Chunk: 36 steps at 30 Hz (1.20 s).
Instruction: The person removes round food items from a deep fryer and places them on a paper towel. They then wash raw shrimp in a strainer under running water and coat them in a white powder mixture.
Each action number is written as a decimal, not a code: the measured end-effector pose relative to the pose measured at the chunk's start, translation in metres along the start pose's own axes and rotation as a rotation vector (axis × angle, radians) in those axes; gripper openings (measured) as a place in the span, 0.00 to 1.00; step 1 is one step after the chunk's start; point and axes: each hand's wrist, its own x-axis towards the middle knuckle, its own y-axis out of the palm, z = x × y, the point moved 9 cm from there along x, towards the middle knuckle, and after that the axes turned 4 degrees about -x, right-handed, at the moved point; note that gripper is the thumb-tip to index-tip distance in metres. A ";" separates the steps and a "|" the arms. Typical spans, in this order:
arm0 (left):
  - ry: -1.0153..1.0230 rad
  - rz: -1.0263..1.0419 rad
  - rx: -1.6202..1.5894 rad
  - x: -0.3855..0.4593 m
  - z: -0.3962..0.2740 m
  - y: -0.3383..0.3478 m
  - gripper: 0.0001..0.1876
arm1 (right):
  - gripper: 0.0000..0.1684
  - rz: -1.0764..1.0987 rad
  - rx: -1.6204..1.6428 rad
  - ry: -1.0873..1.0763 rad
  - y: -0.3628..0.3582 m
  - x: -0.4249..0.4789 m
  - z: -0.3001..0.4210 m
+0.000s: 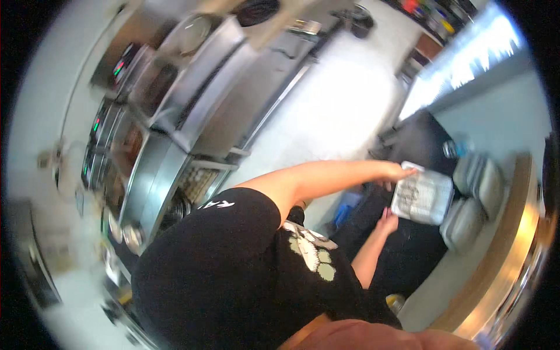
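A shallow rectangular whitish tray [431, 199] is held over a black surface [413, 253]. My left hand [396, 171] grips its upper-left corner, with the thumb over the rim. At the lower-left corner, my right hand [387, 222] holds the edge with its fingertips. Greyish ring-like shapes show on the tray's left side; blur hides what they are. Just beyond the tray are stacked pale containers [463, 223], and a second pale stack [479, 177] stands above them.
A clear bottle-like item [455, 148] stands near the stacks. A wooden ledge [494, 262] curves along the right. Stainless steel kitchen equipment [153, 166] with lit displays lines the left, beside a pale floor [323, 100]. Something blue [348, 208] sits low behind my arms.
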 end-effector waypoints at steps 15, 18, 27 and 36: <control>0.245 -1.153 -0.533 -0.551 0.503 -0.070 0.19 | 0.16 1.037 -0.635 -0.268 0.260 -0.466 -0.224; 0.198 -1.365 -0.677 -0.648 0.623 -0.026 0.17 | 0.15 1.290 -0.706 -0.326 0.297 -0.604 -0.272; 0.339 -1.681 -1.059 -0.779 0.672 0.104 0.16 | 0.11 1.767 -0.472 -0.683 0.305 -0.885 -0.340; 0.517 -1.853 -0.883 -0.861 0.620 0.056 0.15 | 0.15 1.489 -0.187 -1.503 0.564 -1.023 -0.252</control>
